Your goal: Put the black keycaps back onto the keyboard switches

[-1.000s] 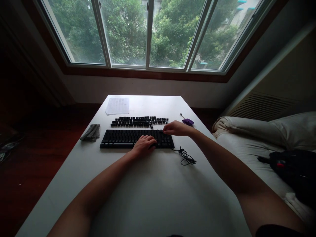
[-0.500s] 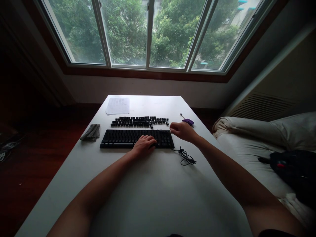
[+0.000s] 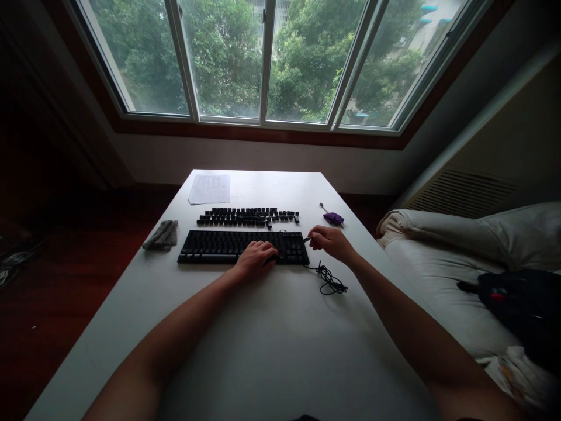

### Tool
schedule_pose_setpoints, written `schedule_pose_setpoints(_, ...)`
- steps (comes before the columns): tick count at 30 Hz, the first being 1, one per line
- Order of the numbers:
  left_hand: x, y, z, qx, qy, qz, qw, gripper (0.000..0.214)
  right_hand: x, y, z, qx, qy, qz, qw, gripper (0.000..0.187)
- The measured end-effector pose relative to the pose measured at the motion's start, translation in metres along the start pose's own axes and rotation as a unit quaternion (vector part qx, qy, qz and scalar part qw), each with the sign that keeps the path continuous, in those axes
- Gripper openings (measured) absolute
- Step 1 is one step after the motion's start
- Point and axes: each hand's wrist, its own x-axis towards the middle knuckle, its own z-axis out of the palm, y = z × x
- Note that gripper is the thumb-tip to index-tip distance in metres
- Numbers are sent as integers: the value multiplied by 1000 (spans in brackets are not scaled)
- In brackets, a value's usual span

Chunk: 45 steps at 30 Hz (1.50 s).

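A black keyboard [image 3: 219,248] lies across the white table. My left hand [image 3: 256,257] bends over its front edge, right of the middle, with the fingers on top and the thumb near the edge, keeping hold of it. Just past the keyboard's right end, my right hand [image 3: 328,241] pinches a small, thin dark tool [image 3: 307,239]; its tip points at the right-hand keys, and its exact kind is too small to make out. Behind the keyboard, loose black keycaps [image 3: 236,217] are laid out in rows.
A coiled black cable [image 3: 332,282] lies right of the keyboard. Beyond my right hand are a purple item [image 3: 333,218] and a thin stick-like brush [image 3: 323,207]. A grey cloth [image 3: 161,235] lies at left, a printed sheet [image 3: 210,189] at the back. A pale padded seat [image 3: 432,275] stands at right.
My right hand has moved slightly right and towards me, turning so that the small dark tool in its fingers now shows. My left hand and the keyboard stay put.
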Motion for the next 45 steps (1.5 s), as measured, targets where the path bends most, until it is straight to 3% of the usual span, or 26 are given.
schedule_pose_setpoints(8,-1,-3,2,3,2,-1,1000,22,3,13,1,69,34,37,996,28)
schedule_pose_setpoints(15,-1,-2,2,-4,8,-8,1000,24,4,3,4,88,38,19,995,33)
schedule_pose_setpoints(22,-2,-3,7,-34,105,-73,991,25,-1,-19,15,129,29,-4,991,34)
schedule_pose_setpoints(28,-1,0,4,-72,144,-88,983,30,0,-30,30,171,7,2,985,37)
schedule_pose_setpoints(45,0,0,3,-132,137,-95,977,20,1,-34,52,195,11,-4,981,40)
